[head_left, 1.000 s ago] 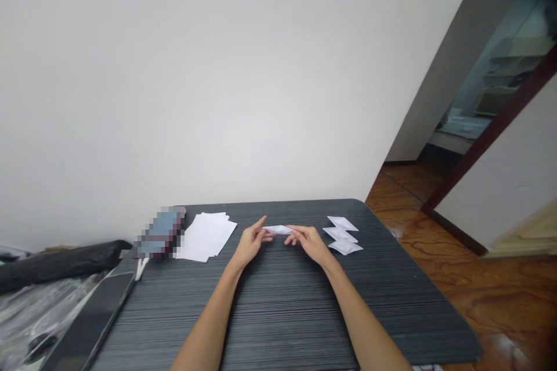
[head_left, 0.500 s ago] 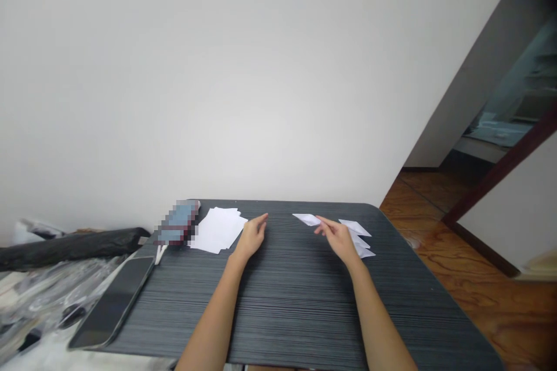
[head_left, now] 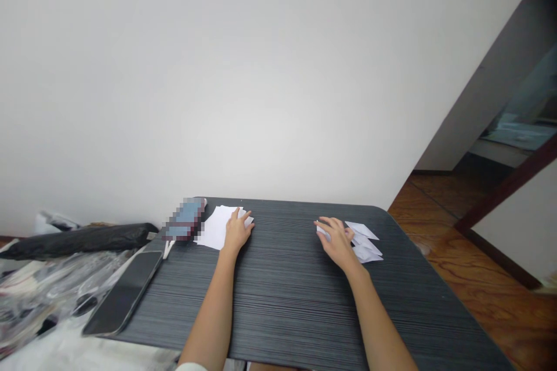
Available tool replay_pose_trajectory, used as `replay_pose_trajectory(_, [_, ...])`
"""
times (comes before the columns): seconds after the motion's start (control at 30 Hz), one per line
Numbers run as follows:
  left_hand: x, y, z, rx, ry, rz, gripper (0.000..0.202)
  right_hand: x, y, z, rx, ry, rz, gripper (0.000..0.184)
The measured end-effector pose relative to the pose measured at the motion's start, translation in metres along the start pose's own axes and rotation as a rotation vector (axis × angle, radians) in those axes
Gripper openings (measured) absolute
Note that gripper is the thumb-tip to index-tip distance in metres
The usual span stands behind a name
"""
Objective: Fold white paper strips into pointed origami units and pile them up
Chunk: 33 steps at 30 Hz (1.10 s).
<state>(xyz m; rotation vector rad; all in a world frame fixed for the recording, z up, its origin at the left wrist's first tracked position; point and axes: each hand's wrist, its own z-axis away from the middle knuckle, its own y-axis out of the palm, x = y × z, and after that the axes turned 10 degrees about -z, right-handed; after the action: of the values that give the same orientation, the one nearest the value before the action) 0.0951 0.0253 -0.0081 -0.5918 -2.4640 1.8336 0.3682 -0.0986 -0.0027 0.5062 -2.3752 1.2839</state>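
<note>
My left hand (head_left: 237, 232) lies flat with spread fingers on a stack of white paper sheets (head_left: 216, 227) at the far left of the dark striped table (head_left: 287, 290). My right hand (head_left: 336, 241) rests with fingers apart at the left edge of a small pile of folded white paper pieces (head_left: 364, 242) near the table's far right. A bit of folded paper shows under its fingers; whether it grips the piece is unclear.
A blurred blue object (head_left: 184, 219) lies beside the sheets. A dark phone (head_left: 123, 293) sits at the table's left edge. A long black bag (head_left: 78, 239) and clear plastic clutter lie left of the table. Wooden floor (head_left: 478, 278) and a doorway are to the right.
Both hands held one folded paper piece at mid-table. The right hand carried it right to the folded pile; the left hand let go and moved left onto the paper stack.
</note>
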Motion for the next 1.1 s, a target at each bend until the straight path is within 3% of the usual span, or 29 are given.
replay_pose_trajectory(0.17, [0.008, 0.005, -0.004, -0.002, -0.023, 0.028, 0.034, -0.002, 0.006, 0.006, 0.092, 0.006, 0.067, 0.025])
replay_pose_trajectory(0.43, [0.016, 0.009, -0.008, 0.034, -0.053, 0.171, 0.033, -0.018, -0.005, 0.001, -0.159, 0.094, 0.019, 0.025])
replay_pose_trajectory(0.73, [0.012, -0.007, -0.007, -0.035, -0.077, 0.08, 0.023, -0.006, -0.005, 0.0, -0.156, 0.059, -0.017, 0.026])
replay_pose_trajectory(0.8, [0.007, -0.016, -0.004, -0.094, -0.136, 0.051, 0.027, -0.004, -0.005, 0.0, -0.155, 0.068, -0.023, 0.026])
replay_pose_trajectory(0.9, [-0.002, -0.033, -0.001, -0.343, -0.227, 0.033, 0.027, -0.001, -0.004, 0.0, -0.161, 0.073, -0.043, 0.025])
replay_pose_trajectory(1.0, [-0.013, -0.047, 0.001, -0.557, -0.225, 0.243, 0.026, 0.004, -0.002, -0.001, -0.178, 0.069, -0.112, 0.025])
replay_pose_trajectory(1.03, [-0.018, -0.05, 0.002, -0.579, -0.243, 0.359, 0.025, 0.007, -0.001, -0.001, -0.172, 0.064, -0.162, 0.025])
replay_pose_trajectory(1.1, [-0.03, -0.053, 0.004, -0.492, -0.247, 0.614, 0.025, 0.014, 0.004, -0.002, -0.124, 0.055, -0.326, 0.026])
